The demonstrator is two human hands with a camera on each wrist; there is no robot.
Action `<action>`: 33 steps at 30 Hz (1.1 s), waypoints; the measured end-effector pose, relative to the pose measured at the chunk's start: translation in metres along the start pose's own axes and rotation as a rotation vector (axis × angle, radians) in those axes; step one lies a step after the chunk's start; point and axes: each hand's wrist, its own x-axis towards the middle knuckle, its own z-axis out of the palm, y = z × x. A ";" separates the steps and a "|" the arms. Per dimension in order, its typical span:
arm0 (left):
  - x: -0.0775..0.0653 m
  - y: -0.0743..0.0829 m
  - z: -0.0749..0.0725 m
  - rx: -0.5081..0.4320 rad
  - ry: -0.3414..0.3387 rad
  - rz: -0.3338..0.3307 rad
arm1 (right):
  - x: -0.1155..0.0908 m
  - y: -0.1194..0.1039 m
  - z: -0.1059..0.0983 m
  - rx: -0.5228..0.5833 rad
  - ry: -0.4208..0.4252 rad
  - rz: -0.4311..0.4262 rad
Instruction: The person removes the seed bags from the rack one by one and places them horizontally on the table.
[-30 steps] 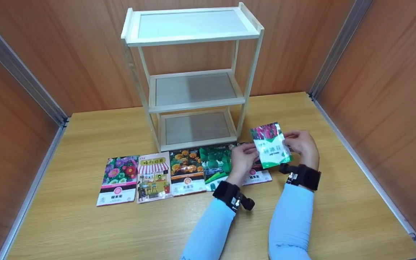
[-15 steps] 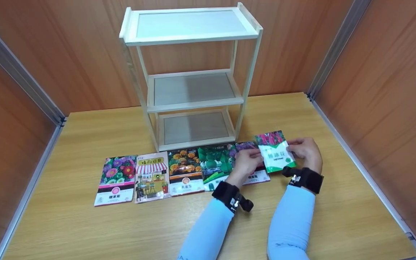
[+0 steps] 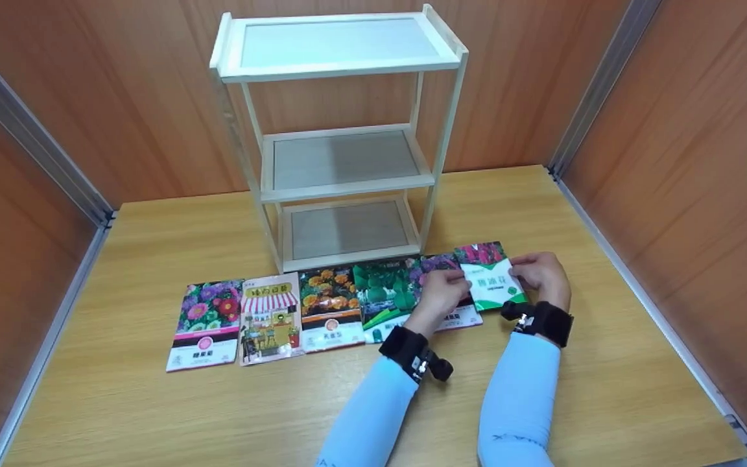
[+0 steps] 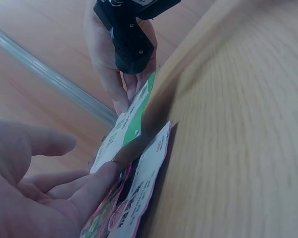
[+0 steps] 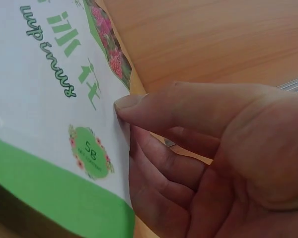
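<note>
A white-and-green seed packet with pink flowers and the word "lupinus" [image 3: 491, 283] [image 5: 54, 99] lies at the right end of a row, slightly raised off the tabletop. My right hand [image 3: 544, 279] [image 5: 203, 148] pinches its right edge, thumb on the front. At its left edge, the fingers of my left hand [image 3: 437, 299] [image 4: 44, 193] touch it, the thumb standing apart. Below that hand is a purple-flower packet [image 3: 463, 318], partly covered. Further left lie a green packet [image 3: 373, 298], an orange-flower packet [image 3: 331, 311], a shopfront packet [image 3: 270, 318] and a pink-and-purple-flower packet [image 3: 205, 324].
Behind the row stands a pale three-tier wooden rack [image 3: 347, 194], its front feet close to the packets. Wood-grain panels enclose the table [image 3: 218, 415] at the back [image 3: 509, 84], left [image 3: 17, 246] and right [image 3: 691, 194].
The lupinus packet has come down from a raised, tilted position toward the tabletop, both hands staying at its edges. It now lines up with the row's right end.
</note>
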 end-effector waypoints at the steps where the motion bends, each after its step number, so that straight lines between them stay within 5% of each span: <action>1: 0.000 0.000 0.000 0.005 0.007 -0.004 | 0.001 0.001 0.000 -0.008 -0.002 -0.001; 16: 0.000 0.000 -0.002 0.008 0.027 -0.043 | 0.005 0.001 0.005 -0.014 0.021 0.063; 22: -0.002 0.000 -0.005 0.027 0.012 -0.037 | 0.000 -0.001 0.005 -0.007 0.104 0.070; 29: 0.001 0.003 -0.013 0.012 -0.002 0.040 | -0.009 -0.010 0.003 -0.033 0.088 0.027; 33: 0.000 0.014 -0.030 0.117 -0.074 0.119 | -0.018 -0.031 0.002 -0.072 0.103 -0.078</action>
